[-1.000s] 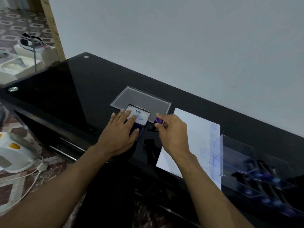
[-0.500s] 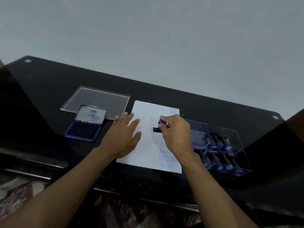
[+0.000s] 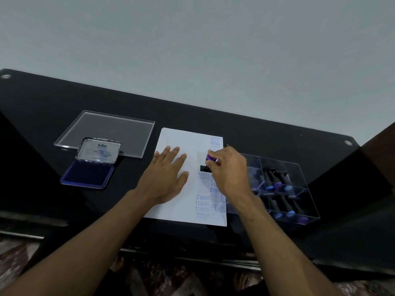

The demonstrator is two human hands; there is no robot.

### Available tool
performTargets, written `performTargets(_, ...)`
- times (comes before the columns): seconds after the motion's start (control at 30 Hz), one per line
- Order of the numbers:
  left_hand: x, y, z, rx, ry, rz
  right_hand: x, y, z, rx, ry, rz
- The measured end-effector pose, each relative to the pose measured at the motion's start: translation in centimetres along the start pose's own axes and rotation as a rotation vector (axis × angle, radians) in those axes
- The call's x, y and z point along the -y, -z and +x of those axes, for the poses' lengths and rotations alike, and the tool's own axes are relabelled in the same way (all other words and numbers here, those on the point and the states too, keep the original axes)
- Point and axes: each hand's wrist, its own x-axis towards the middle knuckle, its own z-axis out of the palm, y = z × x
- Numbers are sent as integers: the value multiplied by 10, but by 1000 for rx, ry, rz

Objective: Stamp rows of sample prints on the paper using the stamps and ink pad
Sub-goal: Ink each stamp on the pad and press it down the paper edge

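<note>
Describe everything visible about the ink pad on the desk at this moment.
The ink pad is a flat rectangular case with rounded corners, lying open on the black glossy desk, left of the paper. Its near half shows a dark blue-violet inked surface. The hinged lid, metallic-looking, is tilted back, and its inner face carries the printed word Artline with faint ink smudges. The lid overlaps the near edge of a clear plastic sheet. Neither hand touches it.

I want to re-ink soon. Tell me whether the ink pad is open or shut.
Open. The ink pad's hinged lid stands tilted back, baring the dark blue pad, on the black table left of the paper.
</note>
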Motion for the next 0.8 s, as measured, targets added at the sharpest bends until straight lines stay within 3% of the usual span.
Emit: performTargets(0.8, 8, -9, 7, -1, -28, 1, 1, -11, 8, 30, 23, -50)
